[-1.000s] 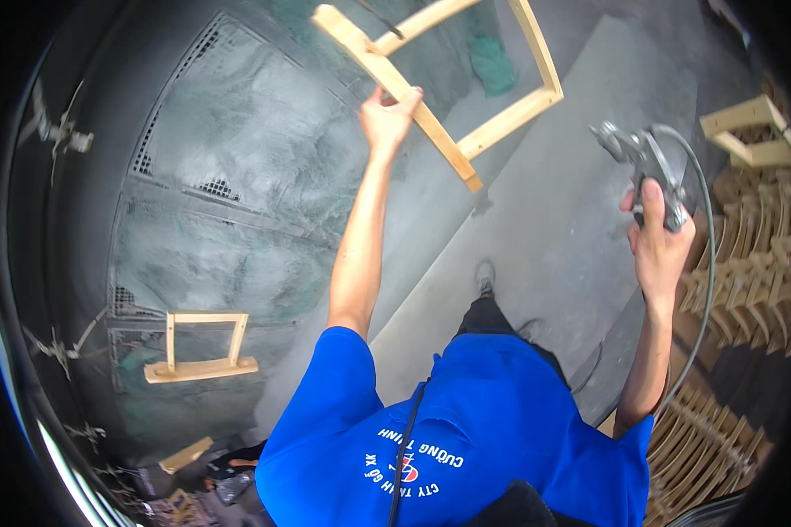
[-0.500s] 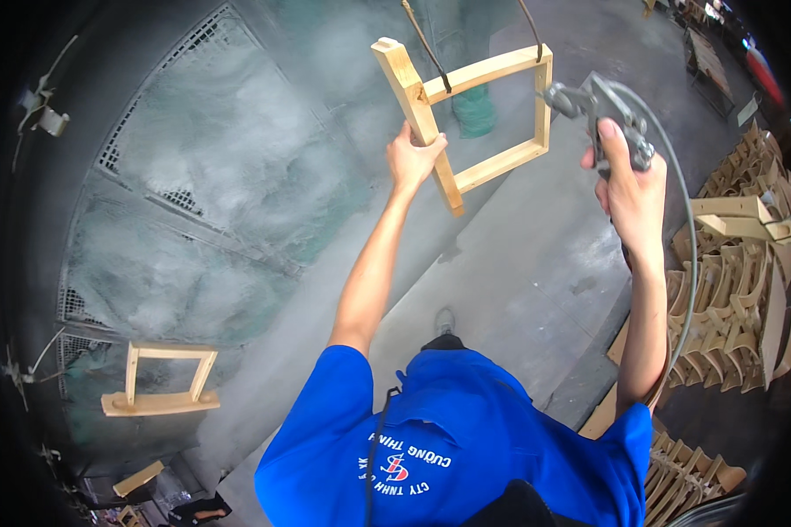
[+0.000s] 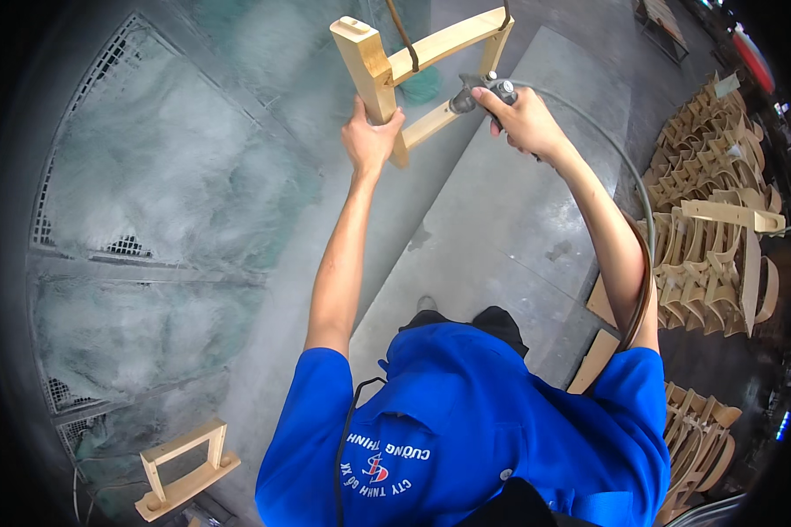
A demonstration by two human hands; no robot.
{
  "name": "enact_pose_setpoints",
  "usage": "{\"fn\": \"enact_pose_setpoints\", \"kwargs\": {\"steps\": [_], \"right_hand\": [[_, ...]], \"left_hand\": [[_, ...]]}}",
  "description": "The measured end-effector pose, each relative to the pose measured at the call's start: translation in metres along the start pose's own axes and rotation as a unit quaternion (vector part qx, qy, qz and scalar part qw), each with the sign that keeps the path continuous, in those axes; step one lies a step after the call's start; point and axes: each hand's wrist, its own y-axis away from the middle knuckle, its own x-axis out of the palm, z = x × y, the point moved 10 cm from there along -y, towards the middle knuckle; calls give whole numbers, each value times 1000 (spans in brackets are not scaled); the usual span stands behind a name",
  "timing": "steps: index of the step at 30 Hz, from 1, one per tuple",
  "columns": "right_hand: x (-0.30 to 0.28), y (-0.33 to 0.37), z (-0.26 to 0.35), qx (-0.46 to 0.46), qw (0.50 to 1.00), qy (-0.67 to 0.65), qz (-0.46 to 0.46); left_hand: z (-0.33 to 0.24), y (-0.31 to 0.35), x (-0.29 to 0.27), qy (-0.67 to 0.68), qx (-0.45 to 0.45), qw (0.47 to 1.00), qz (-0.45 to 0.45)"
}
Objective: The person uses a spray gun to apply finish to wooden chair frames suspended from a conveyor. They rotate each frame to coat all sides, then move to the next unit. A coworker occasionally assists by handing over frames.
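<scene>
A pale wooden frame (image 3: 448, 42) hangs from dark hooks at the top middle. My left hand (image 3: 371, 136) is closed round the lower part of its thick post, which leans a little. In my right hand (image 3: 526, 121) is a metal spray gun (image 3: 463, 98), its nozzle end pointing left at the frame, close to the lower rail. The grip of the gun is mostly hidden by my fingers. A hose (image 3: 628, 167) runs from the gun, curving down along the outside of my right forearm.
To the left, a filter wall (image 3: 176, 158) is coated in whitish fuzz over a metal grid. Another wooden frame (image 3: 189, 470) hangs at lower left. Stacked curved wooden parts (image 3: 699, 272) stand at the right, and more (image 3: 699, 439) lie below them. Grey sheeting (image 3: 492, 228) covers the floor.
My right hand has brought the spray gun left, from beside the frame to its lower rail. The held frame appears further left and higher, its post still gripped by my left hand.
</scene>
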Motion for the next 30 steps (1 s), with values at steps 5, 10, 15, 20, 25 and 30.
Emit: {"fn": "enact_pose_setpoints", "kwargs": {"steps": [5, 10, 15, 20, 25, 30], "right_hand": [[-15, -56, -6, -32, 986, 150, -69], [11, -65, 7, -226, 919, 313, -72], [-17, -60, -13, -291, 835, 457, -98], [-87, -54, -32, -344, 850, 371, -149], [-165, -115, -133, -19, 993, 106, -57], [-229, -134, -174, 20, 928, -354, -116]], "left_hand": [[-2, -11, 1, -30, 49, 997, -49], [-18, -8, 16, -45, 54, 992, -108], [-49, 0, 53, -65, 47, 980, -181], [-34, -8, 91, -51, 13, 982, -181], [19, -49, 97, 43, 32, 990, -132], [85, -84, 83, 156, -102, 982, -34]]}}
